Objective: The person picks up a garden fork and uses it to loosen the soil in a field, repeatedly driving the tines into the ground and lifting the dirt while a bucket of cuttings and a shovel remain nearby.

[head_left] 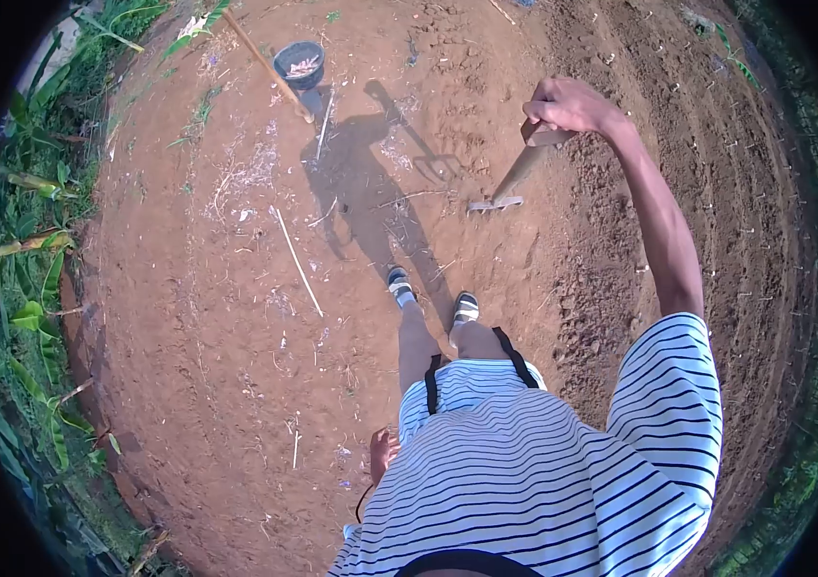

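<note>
My right hand (570,106) is closed around the top of the wooden handle of a garden fork (517,175). The tool leans slightly, and its metal head rests on the soil ahead of my feet, to their right. Beside my left hip hangs my left hand (384,454), its fingers loosely apart with nothing visible in them. The shadow of my body and the tool falls on the ground ahead.
A dark bucket (299,63) with pale pieces inside stands ahead on the left. Next to it lies a long-handled tool (270,67). A thin pale stick (297,262) lies on the soil. Tilled rows (717,192) run along the right; green plants (39,327) border the left.
</note>
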### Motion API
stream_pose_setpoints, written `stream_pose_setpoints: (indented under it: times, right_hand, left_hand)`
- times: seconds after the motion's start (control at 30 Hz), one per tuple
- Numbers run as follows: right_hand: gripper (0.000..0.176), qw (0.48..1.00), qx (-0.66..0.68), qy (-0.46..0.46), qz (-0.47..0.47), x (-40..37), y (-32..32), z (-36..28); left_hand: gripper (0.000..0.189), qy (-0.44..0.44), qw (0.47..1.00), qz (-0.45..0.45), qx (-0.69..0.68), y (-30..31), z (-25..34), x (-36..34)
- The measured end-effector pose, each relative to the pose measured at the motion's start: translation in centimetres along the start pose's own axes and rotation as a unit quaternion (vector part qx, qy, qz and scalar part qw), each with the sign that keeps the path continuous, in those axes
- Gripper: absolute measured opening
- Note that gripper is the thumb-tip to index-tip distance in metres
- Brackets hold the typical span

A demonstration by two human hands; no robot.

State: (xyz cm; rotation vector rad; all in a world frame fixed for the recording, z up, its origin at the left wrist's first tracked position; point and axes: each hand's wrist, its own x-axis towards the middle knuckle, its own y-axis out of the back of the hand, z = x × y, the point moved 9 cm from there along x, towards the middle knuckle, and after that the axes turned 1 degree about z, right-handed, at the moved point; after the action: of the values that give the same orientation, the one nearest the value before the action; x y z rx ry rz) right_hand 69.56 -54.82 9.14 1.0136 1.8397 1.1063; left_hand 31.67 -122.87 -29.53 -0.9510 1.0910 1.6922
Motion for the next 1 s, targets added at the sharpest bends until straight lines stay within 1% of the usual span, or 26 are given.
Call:
stream_pose_setpoints:
  times: [0.07, 0.13, 0.2, 0.27, 0.3, 0.33, 0.4, 0.47, 0.5, 0.53, 0.57, 0.6, 0.63, 0.67, 0.7, 0.73, 0.77, 0.8, 0.83, 0.87, 0.9, 0.97, 1.0]
  right_hand:
    - [0.04, 0.994, -0.084, 0.054, 0.039, -1.4, 5.4, -2.4]
    - [0.039, 0.992, -0.023, 0.008, 0.124, -4.6, 10.9, -5.0]
    - [0.024, 0.995, 0.081, 0.033, 0.036, -6.1, 13.3, -7.9]
    - [0.023, 0.995, 0.096, -0.01, 0.02, -6.6, 13.3, -7.6]
    - [0.022, 0.995, 0.103, 0.017, -0.006, -6.0, 12.4, -6.9]
    - [0.022, 0.994, 0.103, 0.014, -0.023, -5.1, 10.6, -6.5]
    - [0.036, 0.99, 0.105, -0.078, 0.045, -3.9, 5.7, -3.2]
    - [0.035, 0.996, 0.015, -0.034, -0.085, 0.6, -5.1, 0.8]
    - [0.044, 0.992, -0.031, -0.051, -0.113, 2.8, -11.6, 2.9]
    - [0.047, 0.98, -0.107, -0.088, -0.145, 4.6, -19.3, 5.5]
    - [0.048, 0.978, -0.115, -0.125, -0.125, 5.2, -23.7, 7.0]
    - [0.049, 0.975, -0.118, -0.161, -0.1, 6.1, -25.4, 7.2]
    - [0.049, 0.975, -0.112, -0.162, -0.099, 7.2, -26.1, 7.6]
    - [0.051, 0.974, -0.1, -0.155, -0.129, 7.2, -26.7, 7.4]
    - [0.052, 0.971, -0.089, -0.16, -0.154, 6.2, -26.8, 7.6]
    - [0.052, 0.971, -0.09, -0.169, -0.144, 5.5, -26.3, 7.5]
    - [0.053, 0.968, -0.113, -0.175, -0.138, 4.7, -25.9, 6.8]
    - [0.054, 0.965, -0.135, -0.179, -0.135, 4.1, -26.2, 6.2]
    - [0.056, 0.958, -0.128, -0.194, -0.168, 3.2, -27.1, 6.2]
    - [0.056, 0.954, -0.121, -0.213, -0.172, 2.1, -27.3, 5.7]
    - [0.055, 0.952, -0.118, -0.22, -0.175, 1.0, -27.7, 5.1]
    - [0.053, 0.957, -0.11, -0.207, -0.172, -0.6, -28.4, 4.0]
    - [0.051, 0.96, -0.102, -0.201, -0.166, -1.8, -28.9, 3.6]
  left_hand:
    - [0.039, 0.003, 1.0, -0.008, 0.004, 0.0, -0.2, 0.2]
    - [0.039, 0.001, 1.0, -0.015, 0.016, 0.3, -0.3, 0.3]
    - [0.04, 0.006, 0.999, -0.022, 0.028, 0.7, -0.2, 0.1]
    - [0.04, 0.011, 0.999, -0.033, 0.035, 1.1, 0.1, -0.3]
    - [0.041, 0.045, 0.999, -0.016, 0.014, 1.8, 0.9, -0.8]
    - [0.041, 0.079, 0.997, 0.002, -0.005, 3.0, 2.1, -1.7]
    - [0.042, 0.042, 0.999, 0.005, -0.012, 5.5, 3.7, -1.8]
    - [0.041, 0.064, 0.998, 0.025, 0.014, 8.8, 4.4, -1.5]
    - [0.041, 0.031, 0.998, 0.043, 0.019, 11.0, 4.6, -1.4]
    - [0.041, -0.007, 0.998, 0.061, 0.023, 12.8, 5.0, -1.1]
    - [0.039, 0.014, 0.996, 0.081, 0.025, 13.9, 5.2, -1.8]
    - [0.038, 0.029, 0.993, 0.107, 0.029, 16.1, 5.4, -2.3]
    - [0.042, 0.032, 0.99, 0.123, 0.058, 17.9, 5.3, -2.8]
    - [0.042, 0.038, 0.989, 0.128, 0.064, 18.7, 4.7, -3.7]
    - [0.043, 0.039, 0.989, 0.145, 0.012, 19.8, 4.7, -4.0]
    - [0.044, 0.029, 0.986, 0.159, -0.049, 20.1, 5.2, -3.0]
    - [0.041, 0.05, 0.985, 0.152, -0.065, 20.0, 5.0, -2.5]
    - [0.041, 0.041, 0.986, 0.15, -0.068, 19.7, 5.1, -1.6]
    - [0.04, 0.063, 0.989, 0.133, -0.015, 19.3, 4.8, -0.6]
    - [0.04, 0.085, 0.989, 0.116, 0.04, 18.8, 4.8, 0.0]
    - [0.04, 0.079, 0.989, 0.116, 0.04, 18.2, 5.6, 0.2]
    - [0.04, 0.063, 0.995, 0.031, 0.077, 15.3, 8.1, 1.9]
    - [0.04, 0.058, 0.994, 0.031, 0.082, 15.0, 9.2, 2.4]
